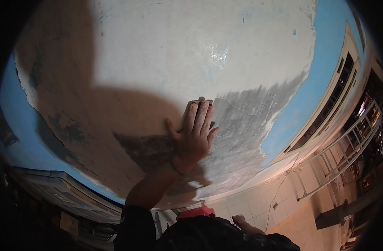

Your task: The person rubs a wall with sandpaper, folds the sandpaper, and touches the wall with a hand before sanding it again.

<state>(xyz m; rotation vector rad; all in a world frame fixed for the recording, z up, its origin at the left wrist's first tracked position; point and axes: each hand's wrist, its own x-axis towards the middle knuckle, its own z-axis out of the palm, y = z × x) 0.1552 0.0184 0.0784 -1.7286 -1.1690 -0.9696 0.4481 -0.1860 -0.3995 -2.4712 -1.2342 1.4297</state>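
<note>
My left hand (195, 133) reaches up and lies on the wall (166, 50), its middle fingers pressed flat over a small flat sanding block (208, 101). Only the top and side edges of the block show past the fingers. Thumb and little finger stick out to either side. Around the hand the wall is partly pale and smooth, partly rough grey (241, 121). Low in the view, beside my body, hangs my right hand (239, 218), its fingers curled in. Whatever it may hold is hidden.
Blue paint (290, 119) with ragged edges borders the bare patch. A window (329, 100) is at right, with a metal ladder (342, 157) beyond it. A red object (195, 211) is below me, and a cable (279, 190) crosses the tiled floor (241, 209). Furniture (66, 192) stands lower left.
</note>
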